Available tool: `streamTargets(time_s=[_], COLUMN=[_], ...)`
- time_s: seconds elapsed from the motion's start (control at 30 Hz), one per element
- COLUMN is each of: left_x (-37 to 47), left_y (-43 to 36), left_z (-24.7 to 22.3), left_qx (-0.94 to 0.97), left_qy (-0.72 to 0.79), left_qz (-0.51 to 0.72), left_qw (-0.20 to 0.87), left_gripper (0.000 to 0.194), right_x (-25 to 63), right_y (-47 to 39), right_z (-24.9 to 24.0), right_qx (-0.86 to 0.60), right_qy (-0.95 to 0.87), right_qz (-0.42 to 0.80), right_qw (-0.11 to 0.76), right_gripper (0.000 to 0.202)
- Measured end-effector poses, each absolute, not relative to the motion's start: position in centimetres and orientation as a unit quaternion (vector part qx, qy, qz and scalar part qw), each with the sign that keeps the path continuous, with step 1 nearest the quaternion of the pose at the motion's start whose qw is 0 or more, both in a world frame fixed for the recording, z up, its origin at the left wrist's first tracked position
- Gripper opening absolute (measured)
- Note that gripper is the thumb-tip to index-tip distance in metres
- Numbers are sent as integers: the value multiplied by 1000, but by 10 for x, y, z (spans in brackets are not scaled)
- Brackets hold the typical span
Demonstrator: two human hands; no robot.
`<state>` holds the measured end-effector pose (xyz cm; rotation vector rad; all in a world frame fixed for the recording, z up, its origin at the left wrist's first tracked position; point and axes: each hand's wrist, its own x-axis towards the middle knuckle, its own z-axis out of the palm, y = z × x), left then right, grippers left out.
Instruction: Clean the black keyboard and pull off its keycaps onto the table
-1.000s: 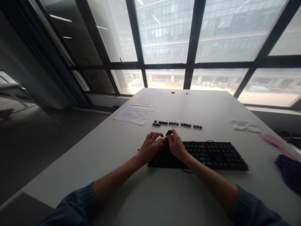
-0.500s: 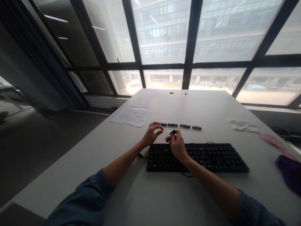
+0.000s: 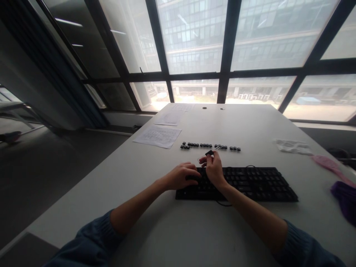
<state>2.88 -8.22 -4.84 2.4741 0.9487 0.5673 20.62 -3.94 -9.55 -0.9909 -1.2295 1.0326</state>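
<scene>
A black keyboard [image 3: 250, 183] lies on the white table [image 3: 172, 230] in front of me. My right hand [image 3: 213, 168] hovers over the keyboard's left part and pinches a small wire keycap puller with a black keycap [image 3: 209, 152] at its tip. My left hand [image 3: 182, 176] rests on the keyboard's left end, fingers spread over the keys. Beyond the keyboard a row of removed black keycaps [image 3: 210, 146] lies on the table.
Printed paper sheets [image 3: 157, 135] lie at the far left of the table. At the right are a crumpled white wrapper [image 3: 292, 146], a pink item [image 3: 326, 165] and a purple cloth [image 3: 345, 196]. Large windows stand behind the table.
My left hand went out toward the keycap row and has come back down onto the keyboard's left end. My right hand stays raised with the puller and keycap.
</scene>
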Motion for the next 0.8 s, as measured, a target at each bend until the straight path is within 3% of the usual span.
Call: streamTargets(time_s=[0.23, 0.53, 0.8], left_x=[28, 9, 3], left_y=[-76, -57, -50], left_z=[-52, -59, -69], left_qx=[834, 788, 676], left_qy=[393, 478, 539], left_qz=[293, 337, 408], left_qw=[254, 192, 293], left_gripper=[24, 30, 30], right_x=[206, 206, 206], right_y=[-41, -40, -41], right_z=[-94, -94, -93], right_qx=[-421, -418, -413], right_qy=[-526, -518, -524], right_qz=[449, 460, 460], right_qw=[587, 588, 586], right_gripper=[22, 22, 22])
